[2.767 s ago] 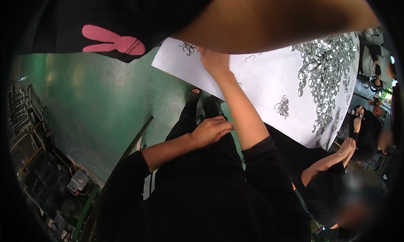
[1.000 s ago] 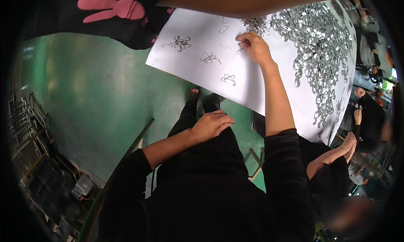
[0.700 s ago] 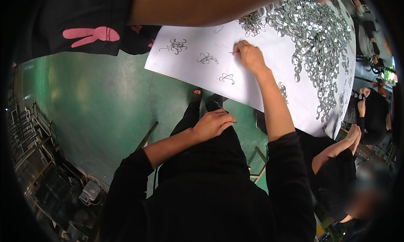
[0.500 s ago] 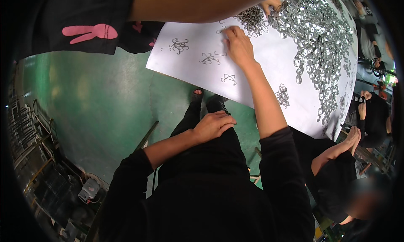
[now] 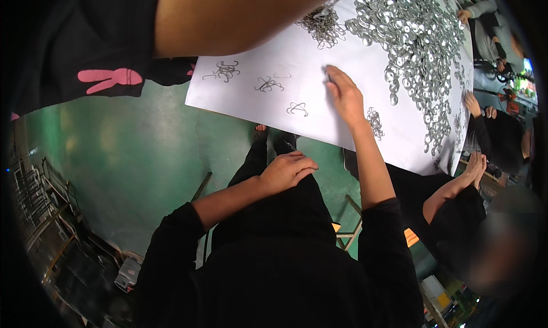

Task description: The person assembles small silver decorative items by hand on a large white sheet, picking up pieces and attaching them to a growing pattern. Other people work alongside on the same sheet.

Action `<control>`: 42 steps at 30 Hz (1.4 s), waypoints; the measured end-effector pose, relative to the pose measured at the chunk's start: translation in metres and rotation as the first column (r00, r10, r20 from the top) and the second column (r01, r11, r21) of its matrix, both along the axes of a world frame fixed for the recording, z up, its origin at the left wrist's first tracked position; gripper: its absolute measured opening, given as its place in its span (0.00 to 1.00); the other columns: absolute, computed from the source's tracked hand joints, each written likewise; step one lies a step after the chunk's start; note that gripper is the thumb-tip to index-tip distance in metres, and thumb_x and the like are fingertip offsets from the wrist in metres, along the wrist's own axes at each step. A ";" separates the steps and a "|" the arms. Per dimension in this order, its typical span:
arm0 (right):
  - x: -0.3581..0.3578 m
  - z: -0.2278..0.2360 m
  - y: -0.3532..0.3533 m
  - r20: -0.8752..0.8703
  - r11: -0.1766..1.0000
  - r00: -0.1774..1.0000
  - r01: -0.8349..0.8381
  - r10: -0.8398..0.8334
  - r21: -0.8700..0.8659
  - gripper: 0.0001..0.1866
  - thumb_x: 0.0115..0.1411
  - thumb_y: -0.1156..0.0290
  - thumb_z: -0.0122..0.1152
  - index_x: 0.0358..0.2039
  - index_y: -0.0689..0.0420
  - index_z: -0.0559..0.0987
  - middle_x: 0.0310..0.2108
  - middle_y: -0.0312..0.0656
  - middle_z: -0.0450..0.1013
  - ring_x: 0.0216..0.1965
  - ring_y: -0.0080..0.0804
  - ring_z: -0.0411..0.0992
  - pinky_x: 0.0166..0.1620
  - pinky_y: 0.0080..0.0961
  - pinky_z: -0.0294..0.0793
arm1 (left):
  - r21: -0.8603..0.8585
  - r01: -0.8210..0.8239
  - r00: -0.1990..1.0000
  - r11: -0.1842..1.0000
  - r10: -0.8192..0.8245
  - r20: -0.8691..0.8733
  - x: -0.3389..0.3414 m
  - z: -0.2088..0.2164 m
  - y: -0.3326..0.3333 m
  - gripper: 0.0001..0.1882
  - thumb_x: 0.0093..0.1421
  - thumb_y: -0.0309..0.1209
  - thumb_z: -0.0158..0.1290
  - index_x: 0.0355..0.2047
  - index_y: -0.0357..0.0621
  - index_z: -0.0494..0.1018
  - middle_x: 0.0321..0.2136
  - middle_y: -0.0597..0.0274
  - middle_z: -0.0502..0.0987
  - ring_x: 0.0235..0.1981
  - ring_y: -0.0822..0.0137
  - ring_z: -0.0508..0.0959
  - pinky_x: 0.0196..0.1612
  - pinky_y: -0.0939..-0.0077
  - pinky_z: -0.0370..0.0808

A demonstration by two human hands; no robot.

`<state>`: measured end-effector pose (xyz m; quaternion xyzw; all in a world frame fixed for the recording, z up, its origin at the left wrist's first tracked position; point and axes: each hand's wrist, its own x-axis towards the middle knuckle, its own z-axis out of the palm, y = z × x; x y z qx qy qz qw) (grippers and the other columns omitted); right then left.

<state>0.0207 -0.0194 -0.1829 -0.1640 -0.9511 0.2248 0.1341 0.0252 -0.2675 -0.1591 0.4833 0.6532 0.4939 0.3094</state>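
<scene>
The right hand [image 5: 346,95] stretches toward eleven o'clock, grey bent-wire hooks [image 5: 269,85] at its nine; the left hand [image 5: 289,171] rests curled on black cloth trousers [image 5: 291,214]; both grips unclear.

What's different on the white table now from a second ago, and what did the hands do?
One wire hook has been let go and lies beside the middle small pile of hooks. The right hand then moved right and nearer the person; I can't tell if it holds another. The left hand and the big pile of shiny metal pieces stayed put.
</scene>
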 end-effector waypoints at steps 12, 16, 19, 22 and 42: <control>0.022 0.012 0.041 0.326 0.808 0.799 0.571 -0.506 -0.145 0.06 0.52 0.71 0.61 0.31 0.57 0.81 0.28 0.41 0.78 0.30 0.32 0.76 0.36 0.26 0.73 | 0.044 0.036 0.999 0.998 -0.037 0.039 -0.007 0.011 0.012 0.04 0.55 0.26 0.55 0.32 0.41 0.74 0.28 0.60 0.78 0.30 0.60 0.77 0.33 0.70 0.74; 0.046 0.005 0.029 0.337 0.938 0.887 0.346 -0.315 -0.034 0.06 0.52 0.65 0.62 0.29 0.52 0.81 0.34 0.40 0.75 0.34 0.38 0.75 0.38 0.34 0.73 | -0.016 0.034 0.997 0.999 -0.033 0.064 -0.007 0.020 0.017 0.05 0.55 0.26 0.56 0.33 0.42 0.75 0.29 0.60 0.78 0.28 0.61 0.76 0.32 0.71 0.74; 0.049 0.004 0.001 0.335 0.949 0.888 0.304 -0.315 0.087 0.06 0.51 0.68 0.60 0.30 0.54 0.77 0.36 0.41 0.72 0.35 0.42 0.75 0.38 0.38 0.75 | -0.059 0.028 0.996 0.998 -0.023 0.085 -0.007 0.025 0.021 0.06 0.54 0.26 0.57 0.33 0.42 0.75 0.30 0.60 0.78 0.27 0.63 0.76 0.31 0.72 0.73; 0.067 0.001 -0.012 0.286 0.934 0.890 0.351 -0.355 0.067 0.05 0.52 0.69 0.60 0.29 0.54 0.77 0.35 0.42 0.72 0.35 0.42 0.75 0.37 0.39 0.74 | -0.089 0.006 0.991 0.996 0.006 0.133 -0.004 0.026 0.025 0.06 0.55 0.26 0.57 0.34 0.42 0.75 0.30 0.59 0.78 0.27 0.64 0.77 0.31 0.74 0.73; 0.094 0.014 -0.010 0.044 0.653 0.842 0.449 -0.538 -0.610 0.06 0.56 0.72 0.59 0.32 0.61 0.76 0.22 0.39 0.75 0.26 0.28 0.75 0.28 0.23 0.71 | -0.073 0.032 0.982 0.997 -0.018 0.185 -0.005 0.031 0.037 0.08 0.54 0.22 0.57 0.36 0.39 0.75 0.34 0.56 0.79 0.32 0.66 0.81 0.36 0.77 0.77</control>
